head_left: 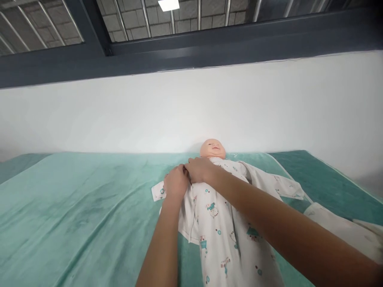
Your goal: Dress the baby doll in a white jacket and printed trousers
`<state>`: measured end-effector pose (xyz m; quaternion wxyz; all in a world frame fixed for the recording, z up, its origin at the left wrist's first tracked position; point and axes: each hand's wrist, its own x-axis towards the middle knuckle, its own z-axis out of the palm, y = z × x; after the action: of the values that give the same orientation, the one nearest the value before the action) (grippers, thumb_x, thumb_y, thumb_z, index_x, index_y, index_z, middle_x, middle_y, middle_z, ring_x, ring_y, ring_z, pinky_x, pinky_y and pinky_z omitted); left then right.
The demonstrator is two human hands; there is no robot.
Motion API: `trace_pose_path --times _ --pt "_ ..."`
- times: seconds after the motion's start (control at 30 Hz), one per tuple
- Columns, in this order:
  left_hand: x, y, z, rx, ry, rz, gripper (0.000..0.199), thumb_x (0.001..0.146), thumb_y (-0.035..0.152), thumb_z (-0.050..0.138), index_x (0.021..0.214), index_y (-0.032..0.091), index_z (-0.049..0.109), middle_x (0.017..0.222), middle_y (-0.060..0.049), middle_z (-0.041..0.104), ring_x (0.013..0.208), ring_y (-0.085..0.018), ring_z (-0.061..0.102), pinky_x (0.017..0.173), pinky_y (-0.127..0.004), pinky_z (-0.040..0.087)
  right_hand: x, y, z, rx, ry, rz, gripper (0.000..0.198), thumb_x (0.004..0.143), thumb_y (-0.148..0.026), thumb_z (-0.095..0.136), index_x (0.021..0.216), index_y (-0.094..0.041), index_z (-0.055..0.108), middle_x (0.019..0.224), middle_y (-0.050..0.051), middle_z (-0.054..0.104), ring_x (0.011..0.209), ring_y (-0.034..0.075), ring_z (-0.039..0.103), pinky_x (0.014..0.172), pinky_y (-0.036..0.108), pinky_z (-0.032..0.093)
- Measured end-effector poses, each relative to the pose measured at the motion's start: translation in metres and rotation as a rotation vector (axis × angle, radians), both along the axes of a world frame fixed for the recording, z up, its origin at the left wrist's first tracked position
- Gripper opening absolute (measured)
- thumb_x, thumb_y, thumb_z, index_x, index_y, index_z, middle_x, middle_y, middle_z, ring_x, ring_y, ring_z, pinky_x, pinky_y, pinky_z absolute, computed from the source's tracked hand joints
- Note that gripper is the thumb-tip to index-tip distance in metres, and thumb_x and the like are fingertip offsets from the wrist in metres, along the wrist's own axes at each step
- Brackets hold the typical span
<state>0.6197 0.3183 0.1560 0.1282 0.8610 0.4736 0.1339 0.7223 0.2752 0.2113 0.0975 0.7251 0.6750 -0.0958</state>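
A baby doll (pixel 213 149) lies on its back on a green blanket, its head close to the wall. White printed baby clothes (pixel 214 211) with small animal figures cover its body, one sleeve spread out to the right. My left hand (pixel 176 182) is closed on the garment near the doll's shoulder on the left side, where a cuff sticks out beyond it. Touching it, my right hand (pixel 199 169) curls over the same shoulder area, its fingers bent at the cloth. What the fingertips pinch is partly hidden by the hands.
The green blanket (pixel 74 207) covers the surface, with creases at the left. More white cloth (pixel 338 227) lies at the right, partly behind my right forearm. A white wall (pixel 149 111) rises behind, below a dark window frame (pixel 191 52) with metal bars.
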Motion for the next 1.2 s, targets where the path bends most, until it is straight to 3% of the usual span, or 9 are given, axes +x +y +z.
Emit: trace_pose_path --times 0.17,0.33,0.57,0.7,0.87,1.1,1.2 --pt "0.001 -0.002 0.002 -0.004 -0.009 0.015 0.030 0.095 0.028 0.036 0.108 0.025 0.063 0.105 -0.010 0.072 0.101 -0.028 0.066 0.079 -0.036 0.041 0.000 0.004 -0.005 0.035 -0.009 -0.027 0.033 0.079 -0.025 0.063 0.110 -0.017 0.065 0.116 0.016 0.064 0.105 0.030 0.062 0.084 0.041 0.048" --pt "0.000 -0.001 0.001 -0.001 -0.052 0.016 0.033 0.094 0.026 0.036 0.113 0.026 0.062 0.108 -0.009 0.072 0.100 -0.028 0.066 0.076 -0.035 0.042 0.002 0.006 -0.003 -0.013 0.008 -0.031 0.022 0.077 -0.021 0.062 0.096 -0.015 0.070 0.095 0.014 0.072 0.087 0.026 0.068 0.077 0.037 0.049" --pt "-0.002 -0.001 0.003 0.003 -0.156 0.059 0.033 0.094 0.027 0.037 0.115 0.030 0.062 0.105 -0.006 0.073 0.100 -0.026 0.065 0.072 -0.032 0.041 0.013 -0.013 0.014 0.029 0.049 0.008 0.033 0.081 -0.031 0.058 0.113 -0.026 0.065 0.103 0.008 0.071 0.091 0.026 0.067 0.075 0.037 0.048" --pt "-0.007 -0.004 0.006 0.004 -0.215 0.070 0.031 0.095 0.028 0.037 0.112 0.030 0.063 0.100 -0.004 0.074 0.096 -0.025 0.066 0.071 -0.031 0.041 0.022 -0.024 0.027 0.030 0.047 -0.018 0.028 0.082 -0.039 0.057 0.105 -0.025 0.065 0.103 0.006 0.071 0.091 0.026 0.066 0.073 0.035 0.046" --pt "-0.015 -0.005 0.007 -0.016 -0.270 0.085 0.031 0.095 0.028 0.036 0.110 0.030 0.064 0.091 -0.003 0.072 0.089 -0.023 0.065 0.068 -0.029 0.039 0.039 -0.033 0.035 0.079 0.068 -0.050 0.019 0.082 -0.035 0.056 0.095 -0.024 0.064 0.097 0.005 0.071 0.084 0.023 0.065 0.065 0.031 0.040" --pt "-0.025 0.006 -0.003 -0.211 -0.513 0.028 0.027 0.089 0.025 0.041 0.097 0.025 0.066 0.085 -0.001 0.071 0.078 -0.017 0.062 0.070 -0.026 0.043 0.056 -0.046 0.048 0.141 0.109 -0.164 0.015 0.080 -0.033 0.058 0.090 -0.025 0.065 0.094 0.005 0.070 0.081 0.023 0.064 0.060 0.031 0.036" --pt "-0.030 0.013 -0.010 -0.333 -0.528 0.029 0.029 0.086 0.023 0.041 0.099 0.021 0.067 0.080 -0.001 0.069 0.071 -0.016 0.060 0.065 -0.025 0.043 0.055 -0.051 0.053 0.164 0.139 -0.183 0.013 0.080 -0.028 0.058 0.089 -0.024 0.066 0.092 0.006 0.070 0.079 0.023 0.063 0.060 0.032 0.036"
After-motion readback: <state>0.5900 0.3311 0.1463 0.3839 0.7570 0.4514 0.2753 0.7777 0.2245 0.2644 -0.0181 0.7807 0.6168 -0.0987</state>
